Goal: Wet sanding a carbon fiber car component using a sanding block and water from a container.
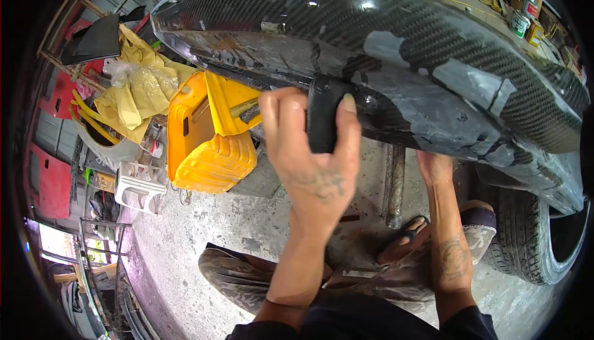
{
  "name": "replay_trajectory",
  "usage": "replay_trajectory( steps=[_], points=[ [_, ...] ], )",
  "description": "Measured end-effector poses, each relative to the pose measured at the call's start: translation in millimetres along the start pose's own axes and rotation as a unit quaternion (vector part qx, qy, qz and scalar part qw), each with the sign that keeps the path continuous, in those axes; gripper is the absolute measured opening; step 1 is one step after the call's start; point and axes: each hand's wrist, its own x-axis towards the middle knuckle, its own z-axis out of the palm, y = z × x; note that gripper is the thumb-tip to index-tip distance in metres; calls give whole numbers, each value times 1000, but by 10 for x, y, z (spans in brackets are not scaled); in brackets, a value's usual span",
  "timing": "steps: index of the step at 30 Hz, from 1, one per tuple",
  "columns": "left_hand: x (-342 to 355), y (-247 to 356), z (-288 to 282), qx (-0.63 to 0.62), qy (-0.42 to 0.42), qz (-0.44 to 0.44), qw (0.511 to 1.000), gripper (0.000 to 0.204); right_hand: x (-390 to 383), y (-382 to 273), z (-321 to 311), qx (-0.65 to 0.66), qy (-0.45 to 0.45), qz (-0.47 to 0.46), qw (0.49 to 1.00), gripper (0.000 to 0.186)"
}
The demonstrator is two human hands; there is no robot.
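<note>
A long, curved carbon-fibre car body panel [297, 15], with patchy grey areas over its dark weave, spans the upper part of the view. Gripped between the fingers and thumb of my left hand [312, 160] is a black sanding block [322, 120], held against the panel's lower face. My right hand [434, 167] reaches under the panel's lower edge farther right. Its fingers are hidden behind the panel, so whether they grip it does not show.
A yellow plastic bin [213, 163] lies tipped at the left, near a white plastic stool [141, 186] and crumpled yellow sheeting [133, 102]. A tyre [526, 238] lies at the right by my knee. A metal pipe [394, 185] extends below the panel. Paint cans [519, 24] stand at the far right.
</note>
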Motion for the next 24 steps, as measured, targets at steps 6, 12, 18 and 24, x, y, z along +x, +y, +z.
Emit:
replay_trajectory(
  steps=[6,12,18,24],
  points=[
    [-82,72,58,-7,4,9,1000,23,30,88,-139,-3,-20,-6,1000,69],
    [-31,-71,48,-2,-2,76,997,25,47,110,-202,-9,-47,-17,999,65],
    [296,-585,-259,-13,-51,284,957,43,76,142,-211,-18,-37,-7,999,73],
    [803,-755,-142,-16,-116,499,859,63,97,325,-311,-45,-34,-41,998,70]
  ],
)
